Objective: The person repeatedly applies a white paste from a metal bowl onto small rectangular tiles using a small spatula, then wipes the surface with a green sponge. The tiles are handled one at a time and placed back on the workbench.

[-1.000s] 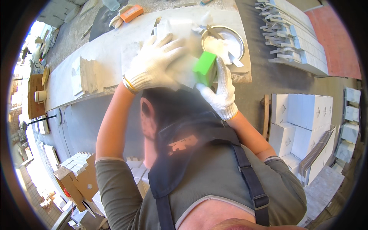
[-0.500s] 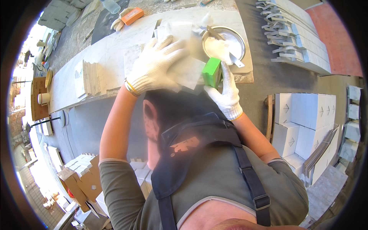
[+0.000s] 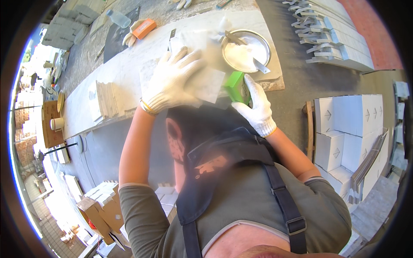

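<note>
My left hand (image 3: 174, 81), in a white knit glove, lies flat with fingers spread on a pale marble tile (image 3: 211, 84) on the bench. My gloved right hand (image 3: 259, 109) is closed around a green block (image 3: 234, 87), thumb on the near side and fingers on the far side. The block is tilted just right of the tile's edge; whether it touches the tile I cannot tell. Beyond it stands a round tin (image 3: 268, 45) of white paste or powder. One scraper (image 3: 234, 38) rests on its far rim, and another blade (image 3: 261, 66) leans over the near rim.
A row of thin tiles (image 3: 105, 101) stands on the bench at left. Farther back are an orange box (image 3: 144, 28), a spare glove (image 3: 129, 39) and a plastic bottle (image 3: 118, 18). White cartons (image 3: 344, 124) are stacked on the right, below strapped slabs (image 3: 331, 38).
My right hand has drawn the green block slightly right and toward me, turning it a little. My left hand stays flat on the tile. The whole view has shifted slightly.
</note>
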`<action>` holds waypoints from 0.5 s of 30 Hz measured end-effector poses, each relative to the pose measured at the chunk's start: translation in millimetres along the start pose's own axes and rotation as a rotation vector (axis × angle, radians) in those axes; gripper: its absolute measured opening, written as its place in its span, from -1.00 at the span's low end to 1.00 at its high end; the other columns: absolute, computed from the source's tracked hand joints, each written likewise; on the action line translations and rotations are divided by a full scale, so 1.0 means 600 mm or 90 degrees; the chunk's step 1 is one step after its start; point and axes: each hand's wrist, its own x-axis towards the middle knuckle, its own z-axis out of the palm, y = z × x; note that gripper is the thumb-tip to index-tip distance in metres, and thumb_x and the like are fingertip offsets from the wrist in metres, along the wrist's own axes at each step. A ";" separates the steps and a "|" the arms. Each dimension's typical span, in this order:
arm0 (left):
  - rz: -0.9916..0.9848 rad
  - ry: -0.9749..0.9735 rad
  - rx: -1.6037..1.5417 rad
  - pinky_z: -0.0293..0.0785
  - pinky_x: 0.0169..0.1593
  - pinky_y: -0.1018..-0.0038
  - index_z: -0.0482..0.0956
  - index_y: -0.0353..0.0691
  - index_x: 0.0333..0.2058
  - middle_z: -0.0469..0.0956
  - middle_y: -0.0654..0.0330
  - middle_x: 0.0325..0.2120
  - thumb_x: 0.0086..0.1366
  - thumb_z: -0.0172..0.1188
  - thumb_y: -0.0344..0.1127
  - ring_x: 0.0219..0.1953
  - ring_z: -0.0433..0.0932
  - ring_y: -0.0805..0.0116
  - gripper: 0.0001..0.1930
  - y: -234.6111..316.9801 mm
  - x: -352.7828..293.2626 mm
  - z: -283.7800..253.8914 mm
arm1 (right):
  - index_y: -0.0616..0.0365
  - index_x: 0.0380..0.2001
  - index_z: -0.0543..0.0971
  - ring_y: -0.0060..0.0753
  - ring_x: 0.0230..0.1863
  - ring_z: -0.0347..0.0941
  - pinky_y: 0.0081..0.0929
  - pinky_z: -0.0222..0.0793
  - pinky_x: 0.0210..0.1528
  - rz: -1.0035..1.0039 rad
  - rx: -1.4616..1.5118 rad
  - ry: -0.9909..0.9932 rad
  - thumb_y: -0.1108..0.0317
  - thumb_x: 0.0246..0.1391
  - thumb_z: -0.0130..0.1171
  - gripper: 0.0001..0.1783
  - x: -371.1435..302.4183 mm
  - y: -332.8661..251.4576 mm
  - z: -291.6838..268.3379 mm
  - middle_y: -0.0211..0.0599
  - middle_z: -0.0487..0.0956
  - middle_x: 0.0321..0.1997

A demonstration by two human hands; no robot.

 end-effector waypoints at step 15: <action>0.002 -0.007 -0.045 0.14 0.45 -0.11 0.54 -0.12 0.22 0.39 0.05 0.36 -0.36 0.63 0.07 0.46 0.22 -0.10 0.03 -0.001 -0.003 -0.011 | 0.27 0.48 0.27 -0.20 0.23 0.54 -0.31 0.44 0.29 -0.051 -0.018 0.028 0.42 -0.03 0.51 0.01 0.031 -0.007 -0.049 0.00 0.51 0.34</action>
